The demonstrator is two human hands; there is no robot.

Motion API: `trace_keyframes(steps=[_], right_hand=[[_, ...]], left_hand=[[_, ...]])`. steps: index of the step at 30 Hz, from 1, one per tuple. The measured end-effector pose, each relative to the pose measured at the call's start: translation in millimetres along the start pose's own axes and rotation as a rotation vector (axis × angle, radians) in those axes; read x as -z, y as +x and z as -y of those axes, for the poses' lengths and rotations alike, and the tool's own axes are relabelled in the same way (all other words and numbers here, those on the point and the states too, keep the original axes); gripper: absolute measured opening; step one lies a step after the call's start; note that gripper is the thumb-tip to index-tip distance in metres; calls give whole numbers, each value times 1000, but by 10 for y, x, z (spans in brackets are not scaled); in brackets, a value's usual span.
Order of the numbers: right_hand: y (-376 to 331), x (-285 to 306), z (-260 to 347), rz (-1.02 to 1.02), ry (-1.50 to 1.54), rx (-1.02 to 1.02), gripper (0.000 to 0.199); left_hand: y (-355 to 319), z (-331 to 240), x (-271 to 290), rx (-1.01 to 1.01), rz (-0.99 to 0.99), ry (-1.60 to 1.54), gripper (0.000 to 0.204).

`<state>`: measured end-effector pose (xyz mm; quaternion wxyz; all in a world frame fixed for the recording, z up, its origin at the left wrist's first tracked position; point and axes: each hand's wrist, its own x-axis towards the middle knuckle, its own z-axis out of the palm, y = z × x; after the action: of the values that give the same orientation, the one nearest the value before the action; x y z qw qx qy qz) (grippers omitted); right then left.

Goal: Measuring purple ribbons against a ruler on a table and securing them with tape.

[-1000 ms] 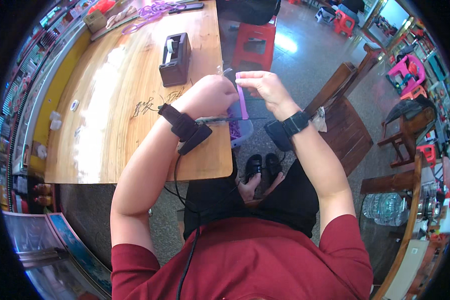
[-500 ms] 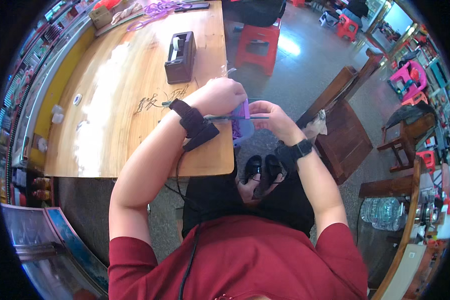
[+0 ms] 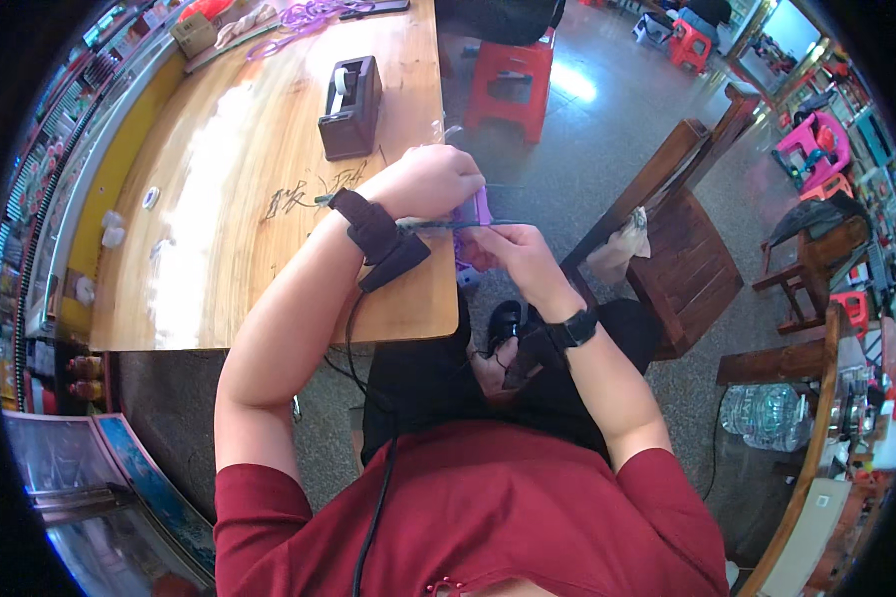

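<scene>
Over the table's right edge, my left hand [image 3: 441,179] is closed with its fingertips on a purple strip [image 3: 482,206]. A thin dark stick [image 3: 430,225] runs sideways below that hand, and the strip seems to meet it; whether it wraps round it I cannot tell. My right hand [image 3: 521,259] is closed in a pinch just under the strip and the stick, its thumb and fingers together. What lies between those fingers is too small to make out. Below them, a pale container [image 3: 467,280] with purple bits shows partly, mostly hidden by my right hand and the table edge.
On the wooden table [image 3: 229,199] stand a dark tape dispenser [image 3: 349,111] and, farther back, a tangle of purple ribbon [image 3: 309,18]. A small tape roll [image 3: 150,197] lies left. To the right are a wooden chair [image 3: 682,259] and a red stool [image 3: 510,88].
My right hand has moved left and slightly down, its fingers drawing together below the purple strip. My left hand has shifted slightly left. My right leg has moved, so one shoe is now hidden.
</scene>
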<state>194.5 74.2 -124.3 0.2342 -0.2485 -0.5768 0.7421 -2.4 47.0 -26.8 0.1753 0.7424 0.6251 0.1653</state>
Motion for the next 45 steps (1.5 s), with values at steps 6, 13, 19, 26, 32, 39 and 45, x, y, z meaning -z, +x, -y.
trace_keyframes(steps=[6, 13, 19, 26, 32, 39, 45], right_hand=[[-145, -134, 52, -126, -139, 39, 28], [-248, -228, 180, -177, 47, 59, 25], [-249, -290, 170, -189, 119, 61, 24], [-281, -312, 207, -224, 114, 51, 24], [-290, -334, 210, -239, 166, 7, 22], [-319, -313, 274, -225, 133, -17, 23], [-263, -244, 1043, -95, -221, 108, 24]], left_hand=[[-3, 70, -51, -60, -12, 49, 31], [3, -22, -11, -11, -7, 31, 31], [-36, 17, -29, -109, -80, 31, 32], [-284, -314, 112, 92, -8, 46, 33], [-336, -375, 200, 435, 259, -651, 36], [-328, -297, 74, 446, 390, -1006, 31], [-335, -308, 40, 438, 381, -1026, 26]])
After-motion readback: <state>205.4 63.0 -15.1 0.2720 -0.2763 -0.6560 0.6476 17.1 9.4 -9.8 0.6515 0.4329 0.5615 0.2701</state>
